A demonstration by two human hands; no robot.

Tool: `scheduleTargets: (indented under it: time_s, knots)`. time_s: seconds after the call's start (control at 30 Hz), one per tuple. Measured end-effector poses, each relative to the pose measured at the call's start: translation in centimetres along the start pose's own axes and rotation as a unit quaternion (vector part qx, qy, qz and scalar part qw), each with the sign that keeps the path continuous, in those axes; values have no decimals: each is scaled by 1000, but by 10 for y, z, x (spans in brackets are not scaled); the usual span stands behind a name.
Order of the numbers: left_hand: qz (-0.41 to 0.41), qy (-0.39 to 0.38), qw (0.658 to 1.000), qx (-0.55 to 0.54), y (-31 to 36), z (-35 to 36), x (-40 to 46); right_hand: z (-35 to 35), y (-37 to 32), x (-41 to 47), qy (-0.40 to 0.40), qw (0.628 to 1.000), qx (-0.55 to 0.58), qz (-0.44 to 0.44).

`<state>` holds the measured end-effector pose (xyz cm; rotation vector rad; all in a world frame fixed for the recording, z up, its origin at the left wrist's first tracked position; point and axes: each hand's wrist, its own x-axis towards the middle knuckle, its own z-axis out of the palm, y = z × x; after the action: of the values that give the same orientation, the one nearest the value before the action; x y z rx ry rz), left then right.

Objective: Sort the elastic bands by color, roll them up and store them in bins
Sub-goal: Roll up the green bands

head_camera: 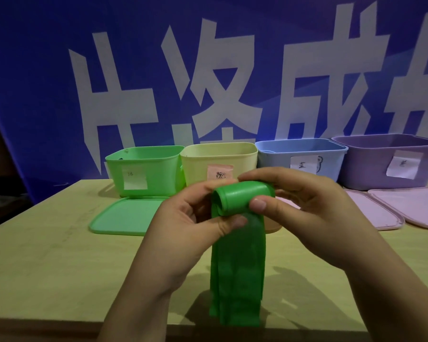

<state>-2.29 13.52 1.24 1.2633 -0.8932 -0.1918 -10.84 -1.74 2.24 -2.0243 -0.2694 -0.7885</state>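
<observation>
- Blue banner: backdrop with large white characters, behind the surface.
- Surface: pale wood, carrying bins and lids.
- Bins, from 10 to 2 o'clock along the far edge: green bin, yellow bin, blue bin, purple bin, each open and bearing a paper label.
- Lids: green lid lying flat before the green bin; two pink lids at 3 o'clock.
- Green elastic band: centre, upper end rolled, the rest hanging toward 6 o'clock.
- Left hand: grips the roll's left end, thumb beneath.
- Right hand: curled round the roll's right end, thumb in front.
</observation>
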Motion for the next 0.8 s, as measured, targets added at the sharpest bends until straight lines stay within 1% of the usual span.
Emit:
scheduleTargets:
  time_s: [0.17, 0.23, 0.37, 0.43, 0.5, 0.57, 0.6, 0.67, 0.73, 0.8]
  knots:
    - [-29, -19, 999, 12, -3, -5, 3, -4, -1, 0, -4, 999, 35, -18]
    - [-23, -31, 999, 21, -4, 1, 1, -3, -2, 1, 13, 999, 31, -30]
    - [-38, -9, 999, 13, -10, 9, -1, 2, -2, 2, 55, 996, 33, -60]
    - [-43, -14, 999, 7, -11, 10, -1, 2, -2, 1, 69, 994, 47, -67]
    - [-44, -26, 999, -8, -10, 11, -1, 0, -3, 1, 59, 994, 61, -64]
    - [-50, -35, 998, -34, -12, 10, -1, -3, -4, 1, 31, 995, 75, -60]
    - [-50, -47, 997, -47, -13, 8, 0, -5, -4, 2, 19, 995, 80, -56]
    - [-47, -108, 990, -79, -16, 2, 3, -10, -3, 4, 6, 995, 91, -39]
    - [-56, -181, 974, -128, -19, -4, 8, -15, -1, 8, -7, 994, 105, -21]
    - [-75, -232, 953, -182, -20, -7, 13, -17, 0, 12, -23, 993, 116, -11]
